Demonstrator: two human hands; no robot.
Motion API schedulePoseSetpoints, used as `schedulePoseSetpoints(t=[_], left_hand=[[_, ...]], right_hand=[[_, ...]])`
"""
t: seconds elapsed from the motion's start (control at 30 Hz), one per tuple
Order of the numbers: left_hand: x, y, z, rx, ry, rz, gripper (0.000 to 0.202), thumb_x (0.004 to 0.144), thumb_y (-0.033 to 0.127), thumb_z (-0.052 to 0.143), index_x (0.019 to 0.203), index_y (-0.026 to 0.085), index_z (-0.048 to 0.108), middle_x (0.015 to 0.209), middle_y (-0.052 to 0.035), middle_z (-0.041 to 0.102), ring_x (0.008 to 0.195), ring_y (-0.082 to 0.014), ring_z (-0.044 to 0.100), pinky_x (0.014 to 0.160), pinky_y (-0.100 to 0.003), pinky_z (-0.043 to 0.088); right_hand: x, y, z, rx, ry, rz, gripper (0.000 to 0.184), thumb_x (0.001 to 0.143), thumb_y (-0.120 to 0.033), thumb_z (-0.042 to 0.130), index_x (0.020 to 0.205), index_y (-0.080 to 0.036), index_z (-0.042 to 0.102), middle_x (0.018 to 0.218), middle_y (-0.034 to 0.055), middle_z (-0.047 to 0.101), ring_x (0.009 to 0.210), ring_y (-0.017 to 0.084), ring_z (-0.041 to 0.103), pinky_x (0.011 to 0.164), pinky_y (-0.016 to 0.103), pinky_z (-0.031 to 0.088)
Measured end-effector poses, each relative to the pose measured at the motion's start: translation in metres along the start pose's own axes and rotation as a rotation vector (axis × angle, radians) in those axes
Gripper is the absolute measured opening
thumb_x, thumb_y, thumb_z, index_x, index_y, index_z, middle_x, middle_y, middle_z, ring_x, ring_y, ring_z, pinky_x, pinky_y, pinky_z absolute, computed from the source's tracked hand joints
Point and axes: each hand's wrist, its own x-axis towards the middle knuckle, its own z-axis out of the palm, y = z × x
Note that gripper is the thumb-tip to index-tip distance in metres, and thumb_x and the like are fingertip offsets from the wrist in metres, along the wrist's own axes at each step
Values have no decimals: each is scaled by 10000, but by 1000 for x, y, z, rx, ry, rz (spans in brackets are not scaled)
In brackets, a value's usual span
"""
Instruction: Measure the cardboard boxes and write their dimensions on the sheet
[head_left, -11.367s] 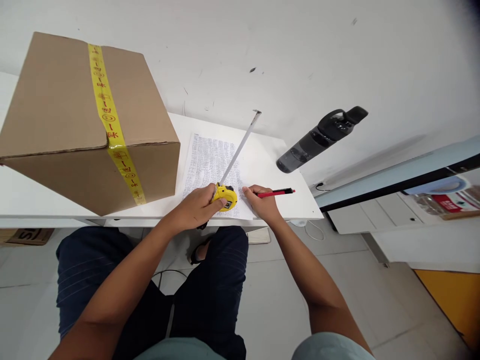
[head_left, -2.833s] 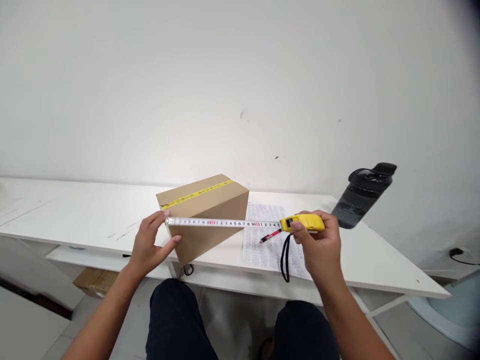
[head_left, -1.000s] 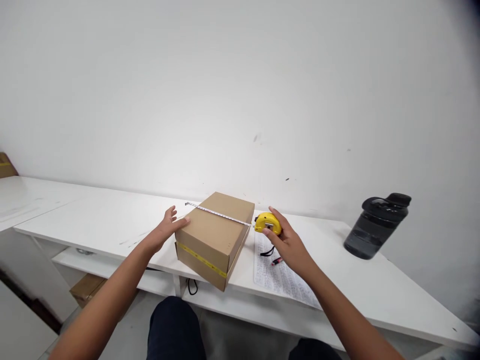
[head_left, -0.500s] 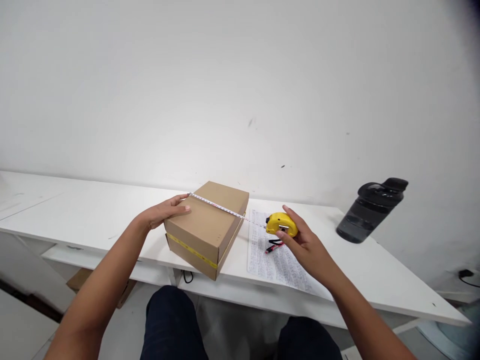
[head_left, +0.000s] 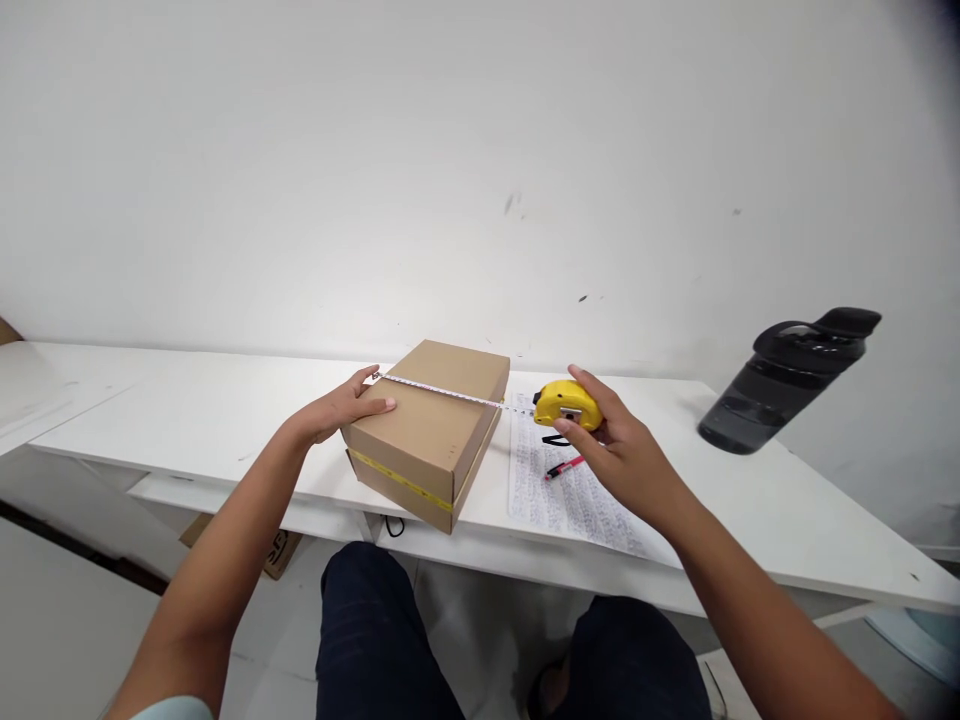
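A brown cardboard box with yellow tape on its side lies on the white table. My left hand presses the end of the tape blade against the box's top left edge, fingers pinched on it. The blade stretches across the box top to the yellow tape measure, which my right hand grips just right of the box. A red pen lies on a printed sheet under my right hand.
A dark water bottle stands at the right on the table. A white wall runs behind. My dark-trousered legs are below the table's front edge. A small cardboard box lies on the floor under the table.
The box has been turned onto another face since 2.8 s ago. In the last second my left hand closed onto the blade end at the box edge; the tape measure stays stretched across the top.
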Motion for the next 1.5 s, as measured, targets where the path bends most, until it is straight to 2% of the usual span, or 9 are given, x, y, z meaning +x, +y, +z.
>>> schedulePoseSetpoints(t=[0.2,0.3,0.43,0.7,0.83,0.93,1.2,1.37,1.5], left_hand=[[0,-1,3,-47,-53,59,898,781,534,819,1550,289,426,1521,-122,558,1311,-330,619,1072,-431,558],[1,1,2,-47,-116,60,802,805,537,799,1515,329,490,1439,-81,638,1255,-301,657,1033,-390,578],[4,3,0,-59,-120,34,798,775,535,827,1489,332,532,1404,-75,669,1217,-288,677,958,-339,608],[8,9,1,-52,-118,-8,802,732,537,859,1454,323,583,1357,-90,700,1152,-294,706,920,-342,634],[11,10,3,-39,-97,-16,834,707,530,876,1455,302,586,1318,-103,719,1132,-304,714,975,-398,624],[13,9,3,-26,-97,-17,780,737,522,858,1441,311,598,1350,-91,703,1164,-296,703,978,-371,622],[14,8,6,-10,-78,10,746,755,505,848,1435,319,602,1351,-62,701,1209,-303,682,1045,-403,595],[13,7,7,-4,-51,18,779,729,524,860,1433,301,609,1335,-78,710,1235,-336,669,1061,-450,586],[13,5,7,-15,-73,25,797,727,526,859,1443,293,600,1322,-93,716,1224,-347,674,1059,-476,586]], right_hand=[[-5,0,-5,-6,42,59,644,943,-531,616,1536,-381,416,1344,89,630,847,216,661,778,431,595],[-9,8,-7,26,51,73,641,936,-539,632,1523,-380,431,1392,92,596,924,232,677,816,440,601],[-14,20,-2,102,86,91,655,928,-538,654,1522,-388,422,1396,83,585,1064,255,674,912,459,598],[-22,20,15,146,204,35,623,918,-509,671,1474,-359,433,1415,100,556,1197,298,649,945,464,612],[-22,20,16,49,192,0,632,940,-525,626,1502,-367,382,1444,116,526,1224,326,629,952,500,614],[-21,21,20,9,181,-11,647,960,-527,592,1533,-384,327,1473,116,498,1213,327,629,949,511,617],[-5,6,50,9,92,-75,629,1005,-520,514,1568,-388,267,1485,111,482,1121,293,668,821,455,657],[12,-3,68,-14,91,-145,611,1011,-534,501,1560,-356,300,1505,115,471,1235,312,617,856,448,649],[15,-3,71,-50,52,-132,643,1034,-532,443,1603,-382,183,1523,117,446,1233,304,616,841,441,644]])
